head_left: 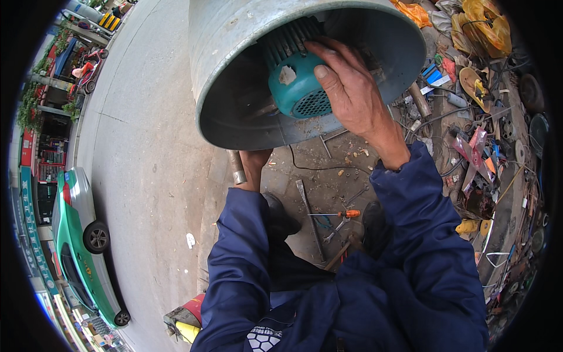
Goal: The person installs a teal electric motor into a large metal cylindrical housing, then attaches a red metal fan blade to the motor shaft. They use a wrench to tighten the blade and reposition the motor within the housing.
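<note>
A large grey metal cylinder (226, 76) with an open round end stands tilted toward me at the top of the view. Inside it sits a green electric motor (302, 88) with ribbed sides, a perforated end cover and a torn pale label. My right hand (349, 88) reaches into the cylinder and lies on the motor, its fingers stretched over the ribs and its thumb apart. Under the cylinder's lower rim is my left hand (256, 164), beside a short metal tube (237, 167); the rim hides its fingers.
Between my feet lie a flat metal bar (311, 220), an orange-handled screwdriver (350, 213), a wrench (335, 230) and scattered hardware. A thin black cable (319, 169) crosses the ground. Scrap, including a red fan blade (471, 155), heaps at the right. A green-and-white car (88, 252) stands across the road.
</note>
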The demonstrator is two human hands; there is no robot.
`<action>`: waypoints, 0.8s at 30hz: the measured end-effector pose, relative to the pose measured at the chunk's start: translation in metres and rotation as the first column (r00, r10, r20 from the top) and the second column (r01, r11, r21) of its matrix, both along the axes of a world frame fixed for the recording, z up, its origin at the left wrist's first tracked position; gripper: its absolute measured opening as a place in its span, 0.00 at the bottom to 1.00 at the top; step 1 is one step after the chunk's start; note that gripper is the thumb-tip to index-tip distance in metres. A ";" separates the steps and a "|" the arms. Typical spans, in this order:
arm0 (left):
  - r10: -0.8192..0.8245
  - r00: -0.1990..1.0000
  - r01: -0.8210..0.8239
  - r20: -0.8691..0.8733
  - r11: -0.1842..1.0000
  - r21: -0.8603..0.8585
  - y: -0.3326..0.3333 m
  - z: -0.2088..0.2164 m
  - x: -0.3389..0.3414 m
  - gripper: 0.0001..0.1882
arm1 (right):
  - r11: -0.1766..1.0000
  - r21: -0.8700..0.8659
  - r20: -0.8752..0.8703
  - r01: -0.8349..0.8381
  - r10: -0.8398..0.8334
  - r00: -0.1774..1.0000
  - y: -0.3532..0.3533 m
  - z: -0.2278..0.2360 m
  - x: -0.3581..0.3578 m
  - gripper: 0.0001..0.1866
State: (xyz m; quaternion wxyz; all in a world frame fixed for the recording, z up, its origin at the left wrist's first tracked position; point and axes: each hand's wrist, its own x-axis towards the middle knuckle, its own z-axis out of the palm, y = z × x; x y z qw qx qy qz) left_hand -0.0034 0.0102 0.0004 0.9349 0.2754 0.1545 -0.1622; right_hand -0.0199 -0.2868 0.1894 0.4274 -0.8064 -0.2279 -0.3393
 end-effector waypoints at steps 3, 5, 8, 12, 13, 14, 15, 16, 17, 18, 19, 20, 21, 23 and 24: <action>-0.041 0.998 0.043 0.049 0.998 -0.048 0.003 -0.008 0.001 0.20 | 1.000 0.001 -0.005 0.000 0.000 1.000 0.000 0.000 0.000 0.24; -0.020 0.990 0.002 0.140 0.992 0.124 0.004 -0.020 0.005 0.20 | 1.000 0.001 -0.008 0.001 -0.001 1.000 0.000 0.001 -0.001 0.23; -0.072 0.913 -0.195 0.401 0.787 0.585 -0.001 -0.038 0.007 0.20 | 1.000 -0.002 -0.006 0.003 -0.003 1.000 0.000 0.001 -0.001 0.23; 0.024 0.974 -0.090 0.224 0.953 0.289 0.000 -0.031 0.006 0.18 | 1.000 -0.010 -0.002 0.003 -0.003 1.000 0.000 0.001 -0.001 0.23; 0.044 0.993 -0.059 0.111 0.989 0.137 0.000 -0.023 0.006 0.17 | 1.000 -0.010 -0.003 0.003 -0.003 1.000 0.000 0.001 -0.001 0.23; 0.043 0.999 -0.043 -0.004 0.999 0.028 0.001 -0.015 0.004 0.17 | 1.000 -0.010 -0.002 0.003 -0.003 1.000 0.000 0.001 -0.002 0.23; -0.001 0.998 -0.005 -0.057 0.994 -0.105 0.000 -0.006 0.002 0.16 | 1.000 -0.010 -0.002 0.003 -0.003 1.000 0.000 0.002 -0.001 0.23; 0.025 0.992 -0.036 -0.126 0.995 -0.088 -0.002 0.001 0.001 0.16 | 1.000 -0.010 -0.005 0.005 -0.006 1.000 0.000 0.002 -0.002 0.23; 0.021 0.991 -0.034 -0.134 0.995 -0.093 -0.005 0.007 0.000 0.15 | 1.000 -0.006 -0.007 0.002 -0.002 1.000 0.000 0.002 -0.002 0.23; 0.001 0.993 -0.015 -0.121 0.994 -0.111 -0.007 0.013 -0.001 0.15 | 1.000 -0.004 -0.012 0.001 -0.001 1.000 0.000 0.002 -0.002 0.23; 0.026 0.987 -0.039 -0.156 0.996 -0.083 -0.010 0.016 -0.002 0.15 | 1.000 -0.003 -0.017 0.001 -0.001 1.000 0.000 0.002 -0.002 0.23; 0.034 0.985 -0.046 -0.170 0.997 -0.068 -0.011 0.018 -0.003 0.15 | 1.000 -0.002 -0.015 -0.001 0.001 1.000 0.000 0.002 -0.002 0.23; 0.047 0.983 -0.057 -0.180 0.997 -0.049 -0.012 0.019 -0.004 0.14 | 1.000 -0.002 -0.014 -0.001 0.001 1.000 0.000 0.003 -0.002 0.23; 0.052 0.980 -0.063 -0.190 0.997 -0.053 -0.011 0.017 -0.003 0.14 | 1.000 -0.001 -0.008 -0.003 0.003 1.000 0.000 0.003 -0.002 0.22; 0.055 0.980 -0.066 -0.193 0.996 -0.055 -0.009 0.014 -0.001 0.14 | 1.000 -0.001 -0.002 -0.004 0.004 1.000 0.000 0.003 -0.001 0.22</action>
